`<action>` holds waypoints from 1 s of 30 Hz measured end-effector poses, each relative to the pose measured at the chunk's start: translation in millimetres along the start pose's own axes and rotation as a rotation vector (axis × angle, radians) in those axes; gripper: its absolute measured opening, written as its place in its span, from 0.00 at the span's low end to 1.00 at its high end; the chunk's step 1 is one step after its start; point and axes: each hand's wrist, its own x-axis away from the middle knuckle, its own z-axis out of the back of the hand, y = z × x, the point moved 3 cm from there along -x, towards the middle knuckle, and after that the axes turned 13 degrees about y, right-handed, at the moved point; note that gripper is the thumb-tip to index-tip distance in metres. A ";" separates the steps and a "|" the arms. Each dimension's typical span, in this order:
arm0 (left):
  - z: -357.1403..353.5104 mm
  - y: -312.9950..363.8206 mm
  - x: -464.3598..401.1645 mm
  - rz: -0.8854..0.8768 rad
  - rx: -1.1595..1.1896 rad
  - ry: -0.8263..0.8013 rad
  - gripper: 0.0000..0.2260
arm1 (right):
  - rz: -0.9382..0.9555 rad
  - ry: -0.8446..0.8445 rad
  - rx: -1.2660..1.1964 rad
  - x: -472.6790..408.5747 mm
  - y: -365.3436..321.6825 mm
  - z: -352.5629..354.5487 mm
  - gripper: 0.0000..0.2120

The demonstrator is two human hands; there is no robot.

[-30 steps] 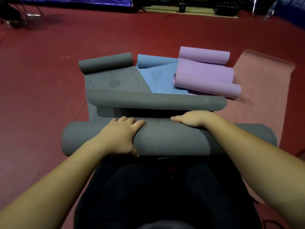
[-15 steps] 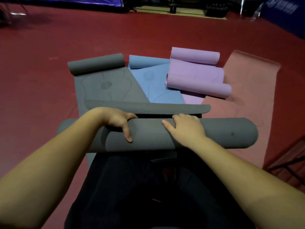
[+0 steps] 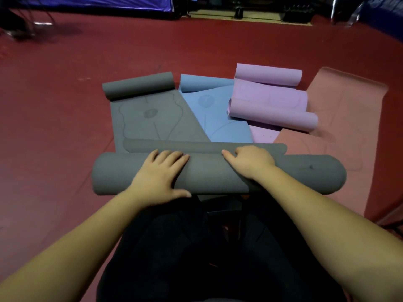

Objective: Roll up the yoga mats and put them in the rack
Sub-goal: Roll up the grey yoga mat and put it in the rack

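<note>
A thick grey rolled yoga mat (image 3: 305,173) lies crosswise on the red floor just in front of my knees. My left hand (image 3: 161,173) rests flat on top of the roll, fingers spread. My right hand (image 3: 248,160) presses on the roll's far edge with fingers curled over it. Just beyond the roll a second grey mat (image 3: 152,118) lies partly unrolled, curled at both ends. Further right are a blue mat (image 3: 218,123), a purple mat (image 3: 270,99) curled at both ends, and a flat pink mat (image 3: 344,127). No rack is in view.
Red floor (image 3: 54,127) stretches to the left and behind the mats. Blue-purple fabric (image 3: 98,3) and dark gear line the far edge. A dark metal bar (image 3: 392,225) shows at the right edge. My dark trousers fill the bottom centre.
My left hand moved from gripping the roll's far edge to lying flat on top. My right hand shifted forward to the far edge. The roll has advanced slightly toward the second grey mat.
</note>
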 end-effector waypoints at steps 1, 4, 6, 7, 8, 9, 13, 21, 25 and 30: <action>-4.3 5.5 7.8 -0.009 -0.084 -0.004 0.49 | 0.000 -0.018 -0.005 -2.5 -2.1 0.3 0.33; -14.2 18.2 12.6 0.038 -0.193 -0.082 0.58 | -0.016 -0.088 -0.017 -10.4 -2.6 -0.7 0.35; -12.2 20.5 8.8 0.080 -0.224 -0.090 0.58 | -0.033 -0.126 -0.025 -15.0 -1.6 -0.6 0.36; -11.3 20.2 5.5 0.086 -0.233 -0.094 0.56 | -0.042 -0.141 -0.027 -17.3 -1.0 -0.4 0.37; -9.0 19.7 3.1 0.082 -0.237 -0.095 0.55 | -0.049 -0.156 -0.026 -18.5 -0.8 0.4 0.38; -7.9 19.0 0.6 0.069 -0.238 -0.091 0.54 | -0.048 -0.167 -0.021 -19.6 -0.2 0.7 0.38; 3.7 18.9 -5.4 0.031 -0.236 -0.048 0.50 | -0.047 -0.176 -0.004 -20.9 2.9 10.0 0.38; 47.1 30.7 9.4 -0.009 -0.131 0.018 0.47 | 0.001 -0.306 -0.053 0.2 1.2 44.2 0.34; 60.8 34.3 18.9 0.005 -0.079 -0.001 0.46 | 0.029 -0.397 -0.082 11.0 0.3 49.5 0.33; 45.7 29.4 21.5 0.059 0.013 -0.198 0.48 | 0.087 -0.387 -0.063 18.9 -0.2 28.7 0.33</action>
